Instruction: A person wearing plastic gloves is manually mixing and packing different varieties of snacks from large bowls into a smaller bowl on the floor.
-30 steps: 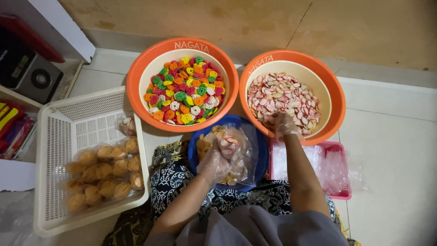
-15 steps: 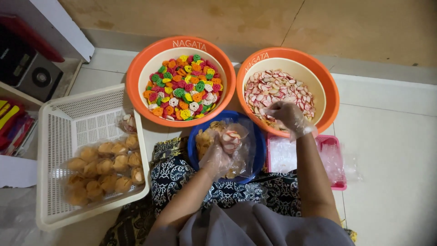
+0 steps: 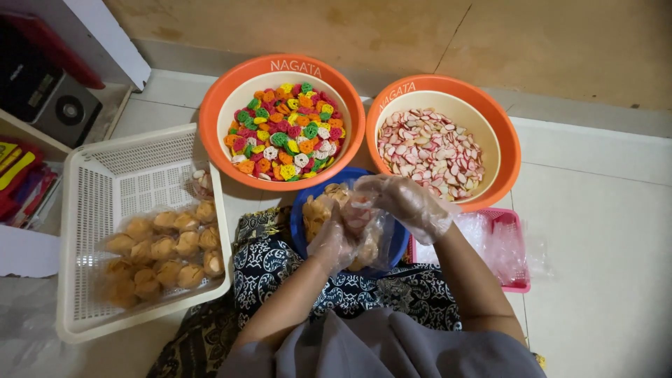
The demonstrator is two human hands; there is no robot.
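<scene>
While both gloved hands meet over the lap, the packing looks partly done: the left hand (image 3: 334, 241), in a thin crinkled plastic glove, has its fingers clamped on the side of a small clear plastic bag (image 3: 364, 231) that already holds some pale yellow chips and a few pink ones, and the right hand (image 3: 409, 203), gloved alike, has its fingers pinched together at the bag's mouth, though I cannot tell what they grip. That bag hangs just over a round blue plastic bowl (image 3: 399, 241) of ridged yellow chips, which rests against the dark patterned cloth (image 3: 280, 269) on the knees. To the left, a white slotted plastic basket (image 3: 91, 210) on the tiled floor (image 3: 602, 231) carries several filled, glossy clear bags of golden round crackers (image 3: 164, 245), with much of its mesh bottom still bare. To the right, a pink plastic basket (image 3: 514, 283) holds a stack of limp, empty clear bags (image 3: 500, 241). Farther off, two big orange plastic basins remain well stocked: the left basin (image 3: 217, 112) with small flower-shaped crackers in red, green, yellow and white, the right basin (image 3: 507, 140) with flat oval white chips edged in red.
</scene>
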